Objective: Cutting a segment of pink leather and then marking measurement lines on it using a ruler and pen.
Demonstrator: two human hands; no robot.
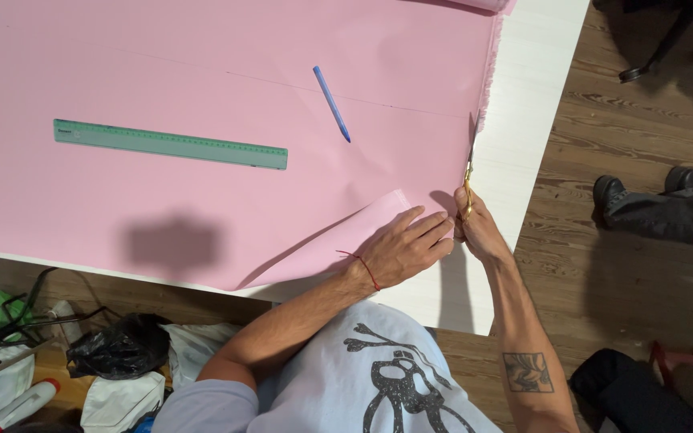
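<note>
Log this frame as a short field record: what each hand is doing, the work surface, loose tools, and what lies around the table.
left hand: flat on the pink fabric, pressing near its right edge
right hand: grips gold-handled scissors, blades pointing away along the fabric's frayed edge
surface: white table
loose tools: green ruler and blue pen lying on the fabric, apart
floor: wood; bags lower left
other: another person's dark shoes at right

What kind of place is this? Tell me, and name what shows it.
Probably a sewing or craft workroom. Pink fabric lies spread over a white table with a green ruler and blue pen on it; the right hand holds scissors, the left hand pressing the cloth flat.
</note>
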